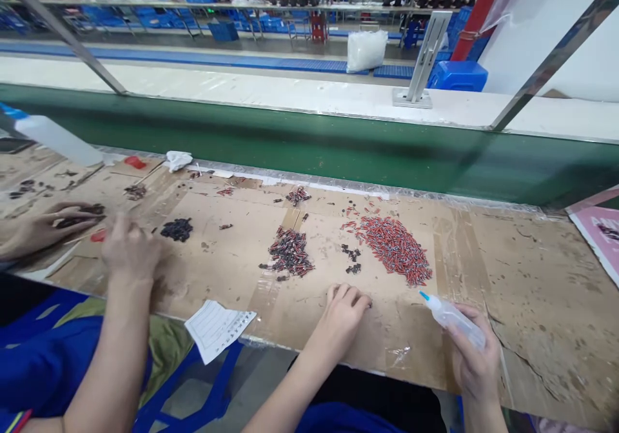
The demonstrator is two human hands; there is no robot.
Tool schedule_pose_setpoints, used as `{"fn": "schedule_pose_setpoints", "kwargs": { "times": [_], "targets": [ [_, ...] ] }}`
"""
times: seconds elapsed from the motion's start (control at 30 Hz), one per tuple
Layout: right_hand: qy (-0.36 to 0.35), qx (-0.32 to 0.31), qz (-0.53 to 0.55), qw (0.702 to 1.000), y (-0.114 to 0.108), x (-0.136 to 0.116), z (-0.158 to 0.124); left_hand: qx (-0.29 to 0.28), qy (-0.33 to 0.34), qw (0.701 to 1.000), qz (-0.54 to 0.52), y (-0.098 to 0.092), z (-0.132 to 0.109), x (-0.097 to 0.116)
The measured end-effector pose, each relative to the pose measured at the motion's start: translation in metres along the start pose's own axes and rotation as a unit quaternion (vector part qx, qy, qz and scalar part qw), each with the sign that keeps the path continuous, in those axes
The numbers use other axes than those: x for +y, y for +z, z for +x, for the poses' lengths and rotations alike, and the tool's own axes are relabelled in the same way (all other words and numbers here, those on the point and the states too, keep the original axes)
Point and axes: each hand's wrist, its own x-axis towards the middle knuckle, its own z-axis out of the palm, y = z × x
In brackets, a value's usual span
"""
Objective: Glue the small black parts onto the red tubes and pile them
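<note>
My left hand (344, 313) rests on the cardboard-covered table (522, 291), its fingers curled and pinched on something small and dark that I cannot make out. My right hand (476, 362) grips a small clear squeeze bottle (452, 317) with a blue nozzle pointing up-left. Just beyond my hands lie a pile of small red parts (394, 247), a mixed dark-and-red pile (290, 252) and a few loose dark pieces (352, 259).
A co-worker's two hands (123, 246) work at the left beside a dark pile (176, 229). A paper slip (217, 328) overhangs the table's front edge. A white bottle (53, 137) lies at far left. A green conveyor belt (309, 142) runs behind the table.
</note>
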Motion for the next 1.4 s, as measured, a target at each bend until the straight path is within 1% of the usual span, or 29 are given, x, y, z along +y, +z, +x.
{"fn": "schedule_pose_setpoints", "kwargs": {
  "times": [0.1, 0.23, 0.33, 0.4, 0.53, 0.63, 0.73, 0.83, 0.93, 1.07, 1.23, 1.4],
  "targets": [
    [0.02, 0.015, 0.065, 0.998, 0.005, 0.005, 0.0, 0.007, -0.015, 1.0, 0.019, -0.002, 0.001, 0.001],
    [0.047, 0.026, 0.112, 0.992, 0.012, 0.011, -0.002, 0.024, -0.009, 1.0, -0.011, -0.004, -0.001, 0.0],
    [0.09, 0.022, 0.141, 0.986, 0.018, 0.01, -0.003, 0.036, -0.002, 0.999, -0.028, -0.001, -0.004, 0.001],
    [0.105, 0.021, 0.148, 0.983, 0.023, 0.008, -0.005, 0.045, -0.009, 0.999, -0.027, 0.001, -0.005, 0.002],
    [0.111, 0.009, 0.128, 0.986, 0.036, 0.002, -0.01, 0.047, -0.048, 0.997, -0.043, 0.002, -0.003, 0.0],
    [0.114, 0.017, 0.099, 0.988, 0.046, 0.001, -0.013, 0.038, -0.074, 0.993, -0.083, 0.001, -0.003, -0.005],
    [0.109, 0.032, 0.071, 0.991, 0.054, 0.0, -0.017, 0.038, -0.082, 0.988, -0.128, 0.001, -0.004, -0.012],
    [0.097, 0.014, 0.047, 0.994, 0.059, -0.001, -0.02, 0.049, -0.092, 0.983, -0.149, 0.001, -0.005, -0.016],
    [0.078, -0.008, 0.021, 0.997, 0.062, -0.002, -0.023, 0.053, -0.118, 0.979, -0.154, 0.0, -0.004, -0.016],
    [0.064, -0.018, 0.0, 0.998, 0.063, -0.001, -0.025, 0.041, -0.151, 0.975, -0.156, -0.003, -0.001, -0.015],
    [0.055, -0.034, -0.015, 0.998, 0.064, 0.001, -0.025, 0.02, -0.17, 0.972, -0.162, -0.008, 0.001, -0.014],
    [0.046, -0.042, -0.03, 0.998, 0.067, 0.0, -0.026, 0.011, -0.189, 0.968, -0.162, -0.009, 0.002, -0.014]
  ]
}}
